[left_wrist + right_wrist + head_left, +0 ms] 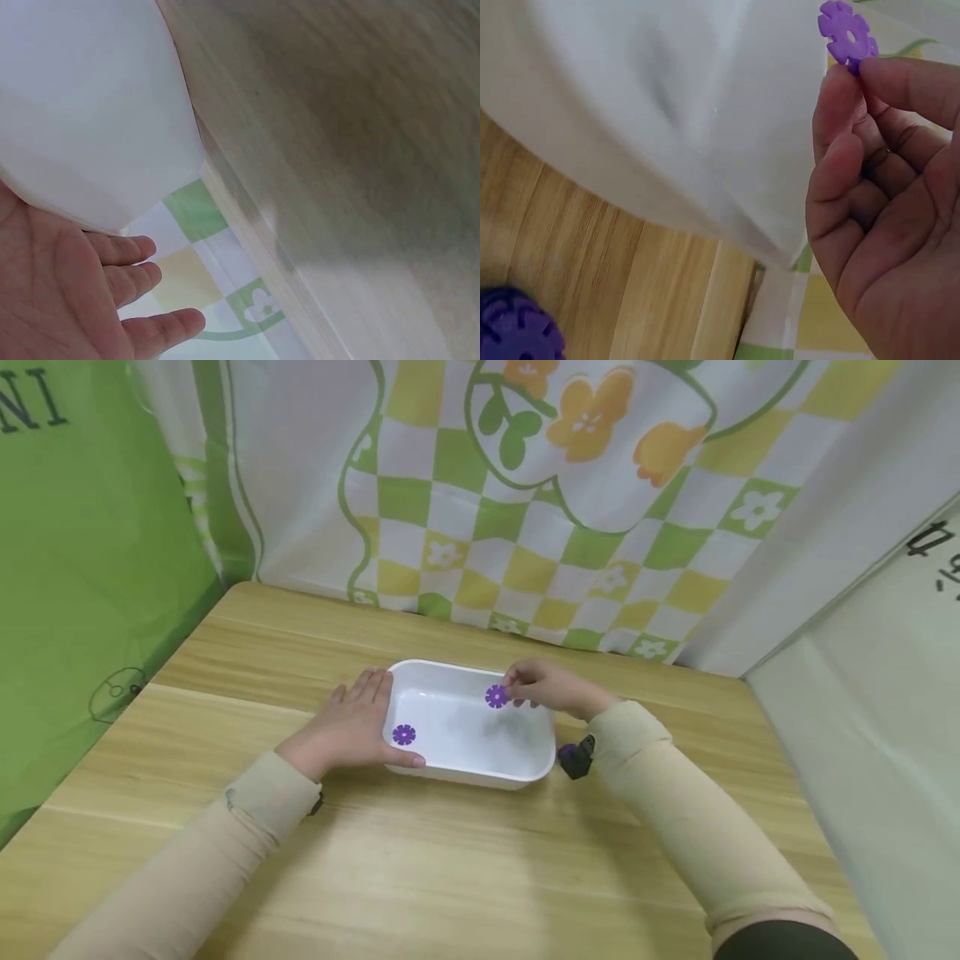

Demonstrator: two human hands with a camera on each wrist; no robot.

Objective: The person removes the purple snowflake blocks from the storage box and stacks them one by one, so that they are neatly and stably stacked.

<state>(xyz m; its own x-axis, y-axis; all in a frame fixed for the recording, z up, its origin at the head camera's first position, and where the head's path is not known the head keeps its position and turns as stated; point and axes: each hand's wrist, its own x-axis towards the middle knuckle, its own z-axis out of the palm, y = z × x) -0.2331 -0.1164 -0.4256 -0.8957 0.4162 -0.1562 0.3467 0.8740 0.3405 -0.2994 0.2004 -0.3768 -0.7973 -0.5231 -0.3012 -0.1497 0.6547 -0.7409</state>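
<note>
A white rectangular tub (468, 731) stands on the wooden table. Over its right part my right hand (551, 685) pinches a purple snowflake building disc (496, 697) between thumb and forefinger. In the right wrist view that disc (848, 33) shows a notched rim and a small centre hole. At the tub's left end, my left hand (358, 727) rests on the rim with fingers straight and the thumb along the near edge. A second purple disc (404, 735) lies inside the tub near that thumb. From the left wrist, the left fingers (165, 330) extend past the tub wall.
Just right of the tub, more purple discs (519, 330) lie on the table (630, 277), partly hidden behind the black wrist device (577, 758) in the head view. A checked, flowered curtain (480, 527) hangs behind the table's far edge; green cloth (90, 568) hangs at the left.
</note>
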